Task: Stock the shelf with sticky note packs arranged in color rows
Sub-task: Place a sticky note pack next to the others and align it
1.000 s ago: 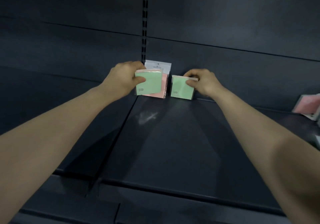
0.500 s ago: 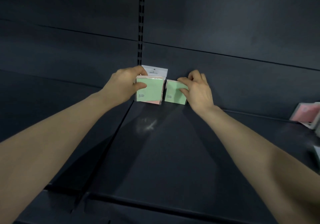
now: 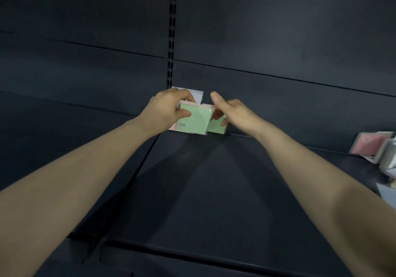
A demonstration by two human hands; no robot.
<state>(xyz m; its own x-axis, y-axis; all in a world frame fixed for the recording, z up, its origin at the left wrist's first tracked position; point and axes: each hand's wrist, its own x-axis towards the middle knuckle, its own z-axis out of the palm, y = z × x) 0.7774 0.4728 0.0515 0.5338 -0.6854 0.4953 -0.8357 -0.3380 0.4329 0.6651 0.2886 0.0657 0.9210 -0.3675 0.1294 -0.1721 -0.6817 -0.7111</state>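
Observation:
At the back of the dark shelf (image 3: 214, 180), my left hand (image 3: 166, 110) grips a green sticky note pack (image 3: 196, 119) by its left edge, thumb on the front. Behind it stands a pink pack with a white header card (image 3: 196, 93). A second green pack (image 3: 216, 125) stands just to the right, against the back panel. My right hand (image 3: 235, 113) is over that pack with fingers loosely spread, fingertips touching its top and the first pack's right edge.
Pink sticky note packs (image 3: 368, 143) and other packaged items (image 3: 387, 158) lie at the shelf's far right. A slotted upright (image 3: 171, 32) runs up the back panel above the packs. The shelf's front lip (image 3: 192, 253) is near me.
My right hand loosened from the second green pack and shifted left, fingers now spread. The left hand has kept its grip on the first green pack and brought it close beside the second.

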